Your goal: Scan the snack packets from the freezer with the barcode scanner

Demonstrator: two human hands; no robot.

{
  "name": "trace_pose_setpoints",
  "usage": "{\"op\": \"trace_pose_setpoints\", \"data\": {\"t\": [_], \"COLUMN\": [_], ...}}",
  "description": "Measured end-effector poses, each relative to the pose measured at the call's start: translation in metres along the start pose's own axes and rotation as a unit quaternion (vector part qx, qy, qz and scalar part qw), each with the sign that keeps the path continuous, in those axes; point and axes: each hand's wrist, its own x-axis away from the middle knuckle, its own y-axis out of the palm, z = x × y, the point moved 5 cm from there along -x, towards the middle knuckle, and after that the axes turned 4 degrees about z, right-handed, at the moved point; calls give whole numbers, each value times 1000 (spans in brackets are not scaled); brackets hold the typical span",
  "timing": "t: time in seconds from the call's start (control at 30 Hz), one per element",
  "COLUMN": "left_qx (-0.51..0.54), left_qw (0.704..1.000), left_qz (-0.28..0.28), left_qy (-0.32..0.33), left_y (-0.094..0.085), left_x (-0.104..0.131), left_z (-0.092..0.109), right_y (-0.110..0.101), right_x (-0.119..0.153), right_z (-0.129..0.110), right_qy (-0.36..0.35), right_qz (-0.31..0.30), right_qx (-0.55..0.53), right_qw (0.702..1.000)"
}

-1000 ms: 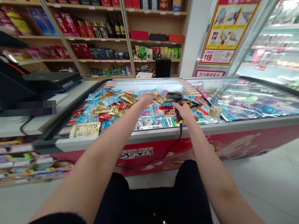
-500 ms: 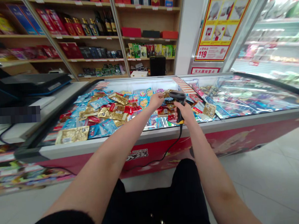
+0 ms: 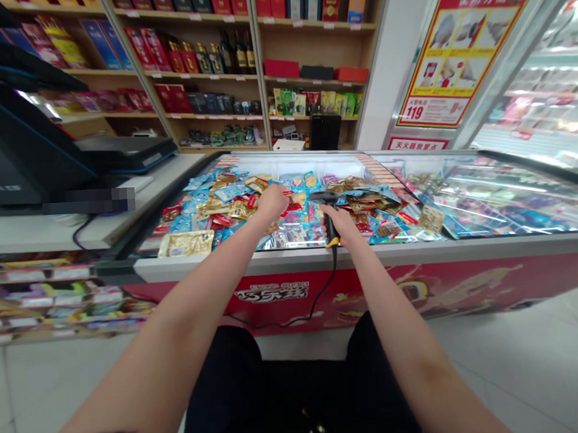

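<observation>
My right hand point(image 3: 338, 223) is wrapped round the handle of a black and yellow corded scanner point(image 3: 331, 227), its head pointing left above the packets. My left hand point(image 3: 273, 203) is to the left of it, fingers closed over the pile; a red packet point(image 3: 293, 205) shows just beside its fingertips, and whether they grip anything is hidden. Gold, blue and red snack packets lie heaped on the chest freezer point(image 3: 199, 265). One large gold packet point(image 3: 188, 243) lies at the near left corner. The scanner's black cord hangs down over the freezer's red front.
At the left, a counter point(image 3: 84, 235) carries a black register point(image 3: 23, 140) and a flat scale point(image 3: 125, 151). Shelves point(image 3: 214, 75) with boxes and bottles stand behind the freezer. Glass covers the freezer's right part. A red and yellow poster point(image 3: 469, 45) hangs at the back right.
The view has turned left. My left hand has moved left over the packets, away from the scanner. My right hand still holds the scanner, now a little left over the pile.
</observation>
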Motion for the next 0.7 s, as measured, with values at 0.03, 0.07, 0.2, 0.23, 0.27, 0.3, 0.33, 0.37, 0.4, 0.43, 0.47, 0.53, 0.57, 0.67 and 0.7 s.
{"op": "trace_pose_setpoints", "data": {"t": [0.03,0.07,0.2,0.23,0.27,0.3,0.33,0.37,0.4,0.43,0.47,0.53,0.57,0.67,0.7], "left_qx": [-22,-46,-148,-167,-182,-194,-203,-211,-215,-217,-217,-213,-212,-204,-200], "left_qw": [1000,999,988,985,982,979,977,975,973,972,970,967,967,975,977], "left_qz": [3,4,-26,-36,-45,-52,-59,-68,-78,-91,-107,-132,-132,-83,-67], "left_qy": [-4,-8,-17,-18,-19,-19,-18,-13,-2,12,25,41,43,38,36], "left_y": [-6,-11,-24,-26,-28,-29,-30,-29,-28,-26,-24,-22,-22,-30,-33], "left_x": [1,2,7,8,10,10,10,10,9,8,6,3,2,-2,-3], "left_z": [-10,-20,-49,-54,-57,-60,-62,-63,-63,-63,-63,-63,-63,-63,-63], "right_y": [7,13,36,40,44,48,51,54,56,58,59,61,62,62,62], "right_x": [0,1,1,1,1,0,0,0,-1,-1,-1,0,0,3,4], "right_z": [2,4,11,12,13,14,15,16,16,17,18,18,17,15,14], "right_qy": [9,19,46,48,47,45,44,44,44,45,46,45,43,41,42], "right_qz": [-3,-6,-26,-30,-33,-36,-40,-43,-47,-49,-49,-49,-49,-46,-43], "right_qx": [-6,-12,-27,-30,-33,-37,-38,-37,-34,-30,-26,-19,-17,-14,-14], "right_qw": [1000,1000,998,998,998,998,998,997,997,997,997,998,998,998,998]}}
